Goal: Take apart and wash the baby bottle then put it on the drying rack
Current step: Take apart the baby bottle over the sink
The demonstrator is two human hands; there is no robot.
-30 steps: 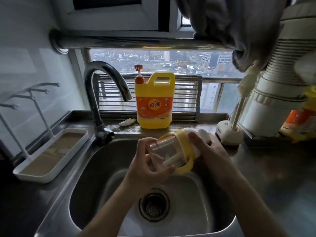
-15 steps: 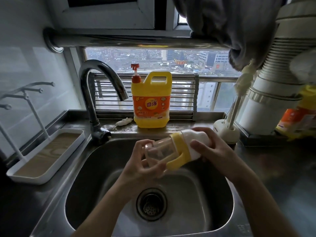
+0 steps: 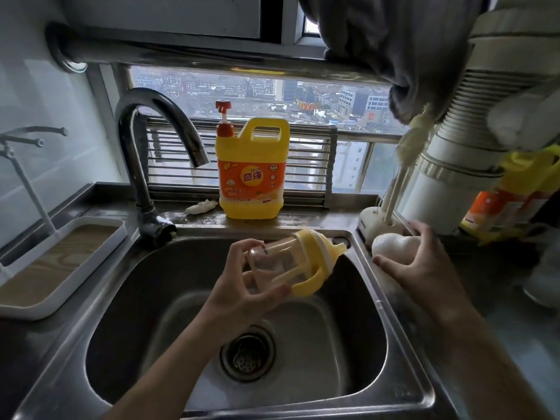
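Steel sink (image 3: 121, 298) fills the lower middle, w/ a round drain strainer (image 3: 247, 353) at its 6 o'clock. The steel surface (image 3: 500, 344) runs round it. The drying rack (image 3: 60, 286), a white tray w/ wood-look insert & thin upright pegs, sits on the surface at the sink's 9 o'clock. Yellow detergent jug (image 3: 251, 177) stands at 12 o'clock on the back ledge. The curved faucet (image 3: 142, 165) is at 11 o'clock, spout pointing down over the basin.

Left forearm comes in from approx. 7 o'clock & rises to frame centre. The left hand (image 3: 239, 286) is above the basin, palm turned toward 3 o'clock. Its grip is closed round the clear body of the baby bottle (image 3: 281, 265), fingers over the top, thumb under near the yellow handle. The bottle hangs over the sink's back half, tilted, bare yellow spout aimed at 2 o'clock, a straw visible inside.

Right forearm enters from 5 o'clock. The right hand (image 3: 424, 268) is at the bottle's 3 o'clock, apart from it, over the sink's right rim. Its grip is curled over the white cap (image 3: 391, 242), thumb stretched toward 9 o'clock. The cap is just beside the white brush stand (image 3: 375, 222). Can't tell if the cap touches the surface.
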